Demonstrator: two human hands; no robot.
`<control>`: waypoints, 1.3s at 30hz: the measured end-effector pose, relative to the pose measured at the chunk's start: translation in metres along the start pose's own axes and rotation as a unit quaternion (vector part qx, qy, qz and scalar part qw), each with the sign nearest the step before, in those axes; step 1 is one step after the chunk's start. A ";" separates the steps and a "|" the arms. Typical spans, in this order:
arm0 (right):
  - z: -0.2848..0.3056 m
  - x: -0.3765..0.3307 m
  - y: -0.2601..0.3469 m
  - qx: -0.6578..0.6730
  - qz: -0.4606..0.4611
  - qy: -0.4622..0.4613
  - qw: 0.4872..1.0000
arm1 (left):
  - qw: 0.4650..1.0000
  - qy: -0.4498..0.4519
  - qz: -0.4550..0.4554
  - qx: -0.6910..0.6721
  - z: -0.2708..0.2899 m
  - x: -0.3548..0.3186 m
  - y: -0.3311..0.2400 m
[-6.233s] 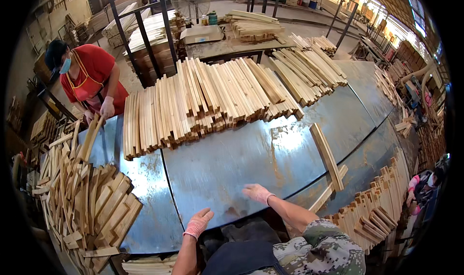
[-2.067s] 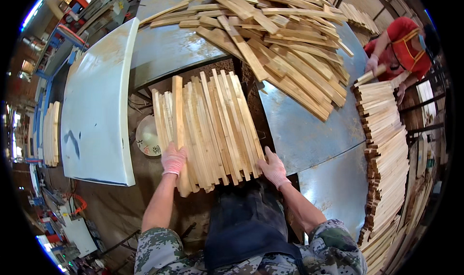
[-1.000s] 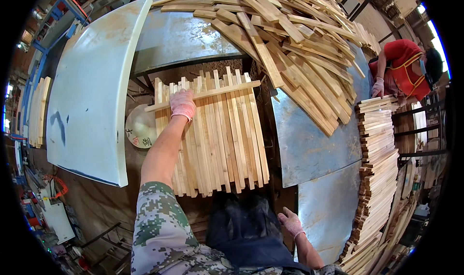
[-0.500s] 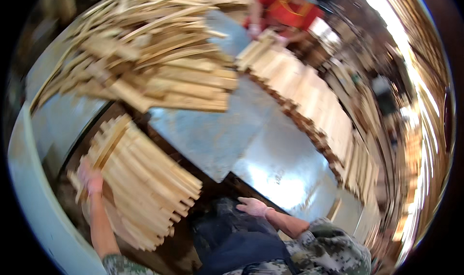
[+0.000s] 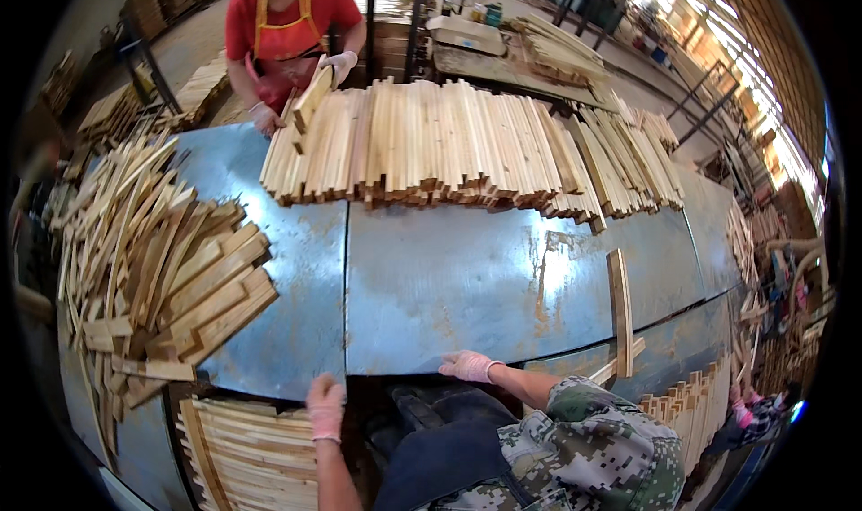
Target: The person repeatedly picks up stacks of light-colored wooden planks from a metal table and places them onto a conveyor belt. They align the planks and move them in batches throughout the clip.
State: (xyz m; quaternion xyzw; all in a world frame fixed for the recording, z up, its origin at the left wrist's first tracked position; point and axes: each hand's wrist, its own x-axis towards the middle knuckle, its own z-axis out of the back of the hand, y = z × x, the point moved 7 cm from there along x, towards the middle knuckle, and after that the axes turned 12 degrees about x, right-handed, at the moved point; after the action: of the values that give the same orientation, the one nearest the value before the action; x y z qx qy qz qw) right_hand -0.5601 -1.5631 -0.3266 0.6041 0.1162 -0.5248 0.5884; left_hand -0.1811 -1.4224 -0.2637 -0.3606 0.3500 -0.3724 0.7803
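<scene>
Right hand (image 5: 465, 365) flat on metal table (image 5: 449, 277) (empty)

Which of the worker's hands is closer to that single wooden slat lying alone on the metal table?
The right hand. It rests on the table's near edge, a short way left of the lone slat. The left hand sits farther left along that edge, beside the stacked slats below.

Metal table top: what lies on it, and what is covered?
On the metal table: a row of stacked slats, a loose slat pile, one single slat. Left hand and right hand rest at its near edge. The surface beneath the stacks is covered.
</scene>
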 end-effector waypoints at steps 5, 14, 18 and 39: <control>0.129 0.005 0.014 0.129 0.009 -0.062 0.990 | 0.965 0.252 0.049 0.058 -0.166 0.050 -0.057; 0.379 0.041 -0.051 0.199 0.066 -0.388 0.898 | 0.923 0.355 0.063 0.132 -0.297 0.133 -0.154; 0.486 0.015 -0.072 0.184 0.029 -0.500 0.846 | 0.911 0.375 0.067 0.160 -0.347 0.176 -0.199; 0.720 0.052 -0.140 0.008 -0.130 -0.566 0.814 | 0.981 0.019 0.082 -0.174 -0.499 0.324 -0.327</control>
State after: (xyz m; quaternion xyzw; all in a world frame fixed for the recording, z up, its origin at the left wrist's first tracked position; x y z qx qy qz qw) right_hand -1.0023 -2.1483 -0.2735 0.1848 -0.1638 -0.8465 0.4717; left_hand -0.5399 -1.9945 -0.3314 -0.4537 0.4528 -0.2476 0.7265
